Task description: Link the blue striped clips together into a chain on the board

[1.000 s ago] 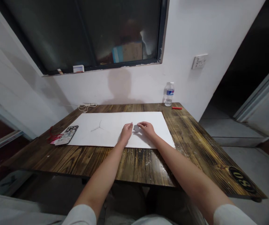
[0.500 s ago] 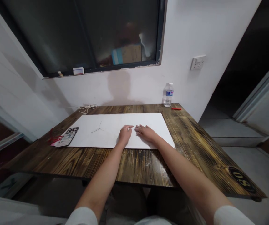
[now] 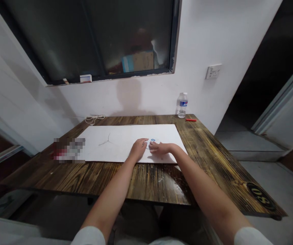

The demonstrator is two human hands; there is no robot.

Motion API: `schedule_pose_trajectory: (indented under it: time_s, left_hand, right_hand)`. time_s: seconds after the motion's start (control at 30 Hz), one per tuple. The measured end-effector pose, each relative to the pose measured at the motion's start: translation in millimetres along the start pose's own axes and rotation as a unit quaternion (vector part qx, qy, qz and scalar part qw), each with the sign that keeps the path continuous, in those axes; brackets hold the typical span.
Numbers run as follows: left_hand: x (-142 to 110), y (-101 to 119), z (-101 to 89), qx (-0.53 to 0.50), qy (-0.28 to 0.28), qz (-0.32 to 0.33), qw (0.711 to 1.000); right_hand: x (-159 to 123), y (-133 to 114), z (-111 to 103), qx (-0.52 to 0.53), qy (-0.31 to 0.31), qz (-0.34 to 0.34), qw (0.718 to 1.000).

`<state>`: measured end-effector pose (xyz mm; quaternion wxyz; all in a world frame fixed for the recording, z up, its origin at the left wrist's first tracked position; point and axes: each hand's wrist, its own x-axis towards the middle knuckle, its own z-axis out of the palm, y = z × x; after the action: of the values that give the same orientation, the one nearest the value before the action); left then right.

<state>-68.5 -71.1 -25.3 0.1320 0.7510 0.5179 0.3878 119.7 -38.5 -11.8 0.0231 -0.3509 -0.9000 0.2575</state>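
A small whitish thing with blue print (image 3: 153, 140) lies between my two hands, low over a white board or sheet (image 3: 121, 149); its kind is too small to make out. My left hand (image 3: 138, 149) is at its left side, with thumb and bent fingers closed at its edge. From the right, my right hand (image 3: 159, 148) reaches in with curled fingers on the thing, wrist bent. Both hands partly cover it. Farther left on the white surface is a thin dark three-armed figure (image 3: 108, 140), drawn or a twig; I cannot tell which.
The dark wooden table (image 3: 90, 173) bears a water bottle (image 3: 182, 105) and a red pen-like stick (image 3: 191, 120) at the back right. A bundled pale cord (image 3: 94, 118) lies at the back left. A pixelated patch (image 3: 70, 149) hides items on the left. A wall stands behind.
My right hand has gone from flat with fingers outstretched to curled, its wrist bent. The blue-printed thing has come into sight between the hands. My left fingers have moved slightly right.
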Motion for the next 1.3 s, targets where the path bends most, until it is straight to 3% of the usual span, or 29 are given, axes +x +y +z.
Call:
schedule_pose_trajectory:
  time_s: [0.1,0.2,0.27,0.33,0.4,0.53,0.63,0.7,0.83,0.93,1.0,1.1,1.17,1.23,1.3]
  left_hand:
    - [-1.9,0.1,-1.6,-0.002,-0.040,0.034,0.999]
    - [-5.3,-2.7,-1.4,0.044,-0.100,0.041,0.993]
    - [-7.3,-5.5,-1.3,0.089,-0.109,0.010,0.990]
    - [-8.3,-8.1,-2.6,0.130,-0.099,-0.032,0.986]
    - [-7.8,-9.3,-5.9,0.168,-0.072,-0.068,0.981]
    - [-4.3,-5.8,-17.1,0.232,0.006,-0.122,0.965]
    - [-2.4,0.2,-23.8,0.234,0.019,-0.141,0.962]
    - [-2.2,4.0,-25.2,0.211,-0.011,-0.143,0.967]
    - [-3.9,8.5,-20.9,0.159,-0.126,-0.106,0.973]
    - [-5.7,10.4,-15.6,0.175,-0.222,-0.046,0.958]
    - [-6.2,12.5,-13.1,0.193,-0.256,-0.004,0.947]
    - [-5.4,17.0,-12.4,0.206,-0.241,0.048,0.947]
    - [-4.2,19.0,-14.0,0.225,-0.199,0.052,0.952]
    - [-3.3,18.6,-17.3,0.260,-0.151,0.018,0.954]
    - [-3.3,15.2,-21.4,0.295,-0.118,-0.041,0.947]
  right_hand:
    - [1.6,-10.4,1.8,0.016,-0.012,-0.044,0.999]
    - [0.2,-12.8,1.2,-0.026,0.004,-0.004,1.000]
    - [-2.1,-10.6,0.0,-0.063,0.049,0.045,0.996]
    - [-4.6,-7.9,-1.2,-0.095,0.105,0.075,0.987]
    - [-6.7,-6.7,-2.5,-0.113,0.121,0.087,0.982]
    - [-7.7,-13.3,-5.2,-0.076,0.036,0.046,0.995]
    - [-4.3,-23.0,-2.6,-0.042,-0.007,0.001,0.999]
    - [-0.4,-27.1,1.8,-0.052,-0.002,0.009,0.999]
    - [4.3,-20.9,7.0,-0.056,0.060,0.002,0.997]
    - [-0.7,-7.0,3.1,-0.096,0.131,0.050,0.985]
    - [-6.2,1.0,-1.0,-0.126,0.134,0.090,0.979]
    - [-10.7,5.0,-4.8,-0.145,0.167,0.120,0.968]
    - [-9.5,1.6,-4.5,-0.136,0.168,0.079,0.973]
    - [-6.6,-4.6,-2.5,-0.116,0.117,0.023,0.986]
    - [-4.3,-10.7,-0.1,-0.109,0.082,0.022,0.990]
